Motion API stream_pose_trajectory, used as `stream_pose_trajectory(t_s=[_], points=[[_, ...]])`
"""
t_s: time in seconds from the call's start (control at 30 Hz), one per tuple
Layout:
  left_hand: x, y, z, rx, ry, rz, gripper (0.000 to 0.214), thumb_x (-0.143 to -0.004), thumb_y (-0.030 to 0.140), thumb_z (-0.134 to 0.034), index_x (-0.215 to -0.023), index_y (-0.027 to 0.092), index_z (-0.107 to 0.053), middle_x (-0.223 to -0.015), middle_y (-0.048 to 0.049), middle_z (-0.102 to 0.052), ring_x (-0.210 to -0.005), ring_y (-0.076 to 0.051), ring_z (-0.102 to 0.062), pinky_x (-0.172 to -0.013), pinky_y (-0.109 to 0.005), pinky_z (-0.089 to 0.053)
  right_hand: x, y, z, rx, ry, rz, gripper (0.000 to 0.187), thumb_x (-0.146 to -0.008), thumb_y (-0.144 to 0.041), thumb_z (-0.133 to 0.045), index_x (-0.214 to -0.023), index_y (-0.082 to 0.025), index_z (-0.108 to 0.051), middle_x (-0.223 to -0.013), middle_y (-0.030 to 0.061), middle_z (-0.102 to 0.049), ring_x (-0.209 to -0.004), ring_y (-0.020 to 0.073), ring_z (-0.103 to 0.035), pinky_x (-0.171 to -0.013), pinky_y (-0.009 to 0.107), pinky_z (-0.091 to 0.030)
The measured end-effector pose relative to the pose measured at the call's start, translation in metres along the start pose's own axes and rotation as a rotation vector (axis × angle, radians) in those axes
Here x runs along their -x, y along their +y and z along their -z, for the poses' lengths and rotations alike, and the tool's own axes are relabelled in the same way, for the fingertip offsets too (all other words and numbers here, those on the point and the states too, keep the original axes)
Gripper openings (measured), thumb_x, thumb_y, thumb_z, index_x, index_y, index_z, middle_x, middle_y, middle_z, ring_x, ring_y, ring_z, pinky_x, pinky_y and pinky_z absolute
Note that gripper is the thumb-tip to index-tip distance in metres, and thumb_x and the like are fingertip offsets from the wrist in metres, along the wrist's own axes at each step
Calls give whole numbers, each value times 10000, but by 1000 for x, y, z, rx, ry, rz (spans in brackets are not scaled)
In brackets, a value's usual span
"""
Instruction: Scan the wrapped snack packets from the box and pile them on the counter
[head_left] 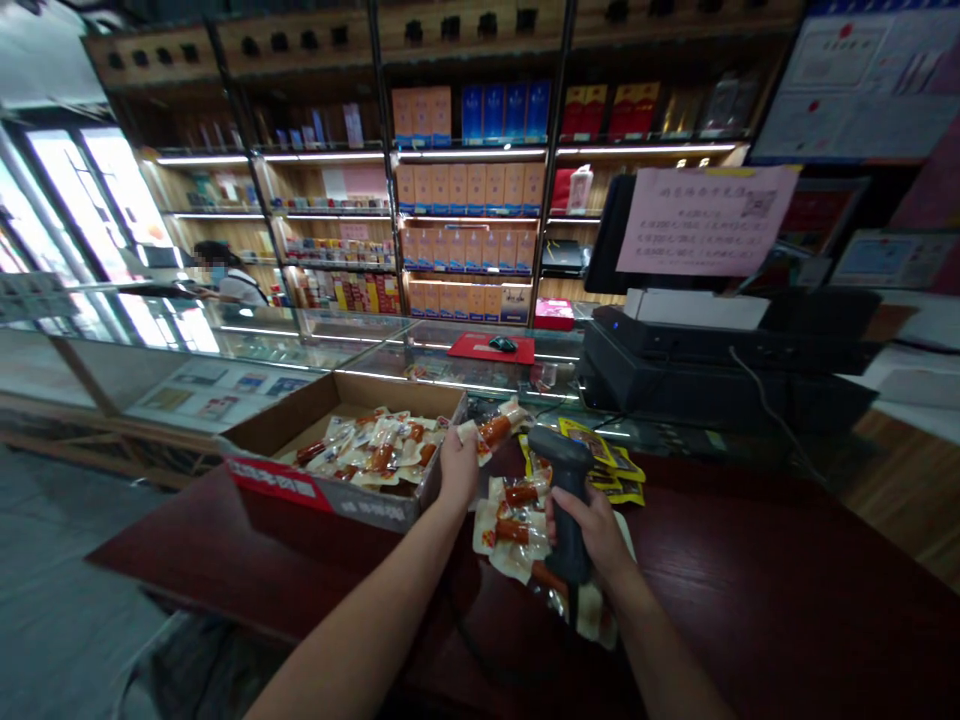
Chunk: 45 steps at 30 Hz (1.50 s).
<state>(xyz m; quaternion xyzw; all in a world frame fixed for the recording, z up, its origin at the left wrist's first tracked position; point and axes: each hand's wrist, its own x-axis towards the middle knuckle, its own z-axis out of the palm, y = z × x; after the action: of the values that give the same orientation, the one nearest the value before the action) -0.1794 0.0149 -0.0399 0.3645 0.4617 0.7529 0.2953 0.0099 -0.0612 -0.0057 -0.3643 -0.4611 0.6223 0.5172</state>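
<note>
My left hand (459, 466) pinches the end of a packaged sausage (495, 432), held just past the right wall of an open cardboard box (281, 492). Inside that box lie several more wrapped sausages (382, 455) in clear and cream plastic. My right hand (589, 525) is wrapped round the handle of a dark barcode scanner (561, 452), its head pointing up and toward the left hand. Below and left of the scanner, a group of sausage packs (514, 530) rests on the dark red table. Yellow packets (626, 468) lie just behind the scanner, which partly hides them.
A glass counter (360, 345) runs behind the table (720, 560). On it are a red mat (469, 347) with a mouse (502, 343) and a black register (720, 365) with a monitor. A person (236, 285) is at the far left, before stocked shelves (469, 190).
</note>
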Motion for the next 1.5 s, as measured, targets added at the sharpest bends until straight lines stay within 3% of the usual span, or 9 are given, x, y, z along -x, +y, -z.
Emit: stream_pose_trajectory(t_s=[0.37,0.53,0.7,0.8,0.97,1.13,1.27,1.37,1.5], points=[[-38,67,110,-196,375,-110,176,-725,257,-549,-867,159,-514,-733,19,-552,-706,-137,-571,-740,-322,-484,3,-15,-76,101,-209,-8,322,-640,-410,-683,-814,-174,-549,-496,-49,-572,-355,116,-519,-337,226,-442],[-34,82,132,-408,473,-179,345,-679,136,-572,-1013,141,-486,-1050,-101,-550,-1046,-212,-538,-970,-411,-385,2,-5,-104,109,-297,22,322,-647,-386,-665,-849,-165,-546,-500,-54,-574,-352,109,-515,-338,217,-437],[-5,102,114,-533,447,-605,428,-744,147,-541,-1160,150,-443,-1297,-148,-430,-1304,-233,-322,-1101,-426,-214,4,0,-100,118,-272,3,329,-658,-382,-659,-879,-167,-545,-504,-57,-572,-352,108,-512,-342,219,-440],[15,97,89,-504,219,-691,298,-795,176,-496,-1093,169,-501,-1213,-122,-520,-1212,-212,-442,-1042,-401,-321,3,-1,-81,121,-203,-4,335,-653,-386,-666,-881,-173,-547,-502,-56,-571,-356,115,-516,-343,229,-445],[33,65,45,-853,-496,-332,206,-798,289,-515,-951,171,-586,-892,-70,-664,-852,-173,-625,-784,-284,-474,-2,-3,-35,119,-61,12,334,-631,-377,-704,-858,-180,-558,-508,-49,-576,-383,131,-537,-359,244,-459],[26,37,25,-1421,-860,33,485,-602,575,-651,-816,140,-640,-896,-158,-683,-833,-258,-644,-674,-285,-458,-2,-6,4,60,67,20,316,-590,-391,-733,-721,-180,-537,-489,-47,-568,-359,115,-510,-344,236,-445],[13,15,18,-1351,-882,120,270,-557,403,-714,-600,165,-595,-675,-70,-659,-675,-195,-618,-581,-247,-411,-3,-1,20,31,131,52,316,-571,-393,-741,-677,-179,-534,-476,-47,-561,-345,111,-504,-334,228,-432],[9,-4,17,-1034,-702,130,162,-544,240,-686,-536,176,-538,-530,10,-561,-557,-142,-538,-521,-225,-365,-3,8,27,17,141,65,290,-603,-391,-728,-677,-179,-544,-493,-42,-571,-358,112,-511,-348,230,-443],[8,-22,19,-550,-512,180,206,-573,318,-648,-518,180,-507,-499,30,-493,-507,-116,-461,-504,-219,-344,-2,17,32,17,127,89,281,-634,-399,-716,-684,-179,-548,-531,-32,-590,-383,112,-524,-371,230,-449]])
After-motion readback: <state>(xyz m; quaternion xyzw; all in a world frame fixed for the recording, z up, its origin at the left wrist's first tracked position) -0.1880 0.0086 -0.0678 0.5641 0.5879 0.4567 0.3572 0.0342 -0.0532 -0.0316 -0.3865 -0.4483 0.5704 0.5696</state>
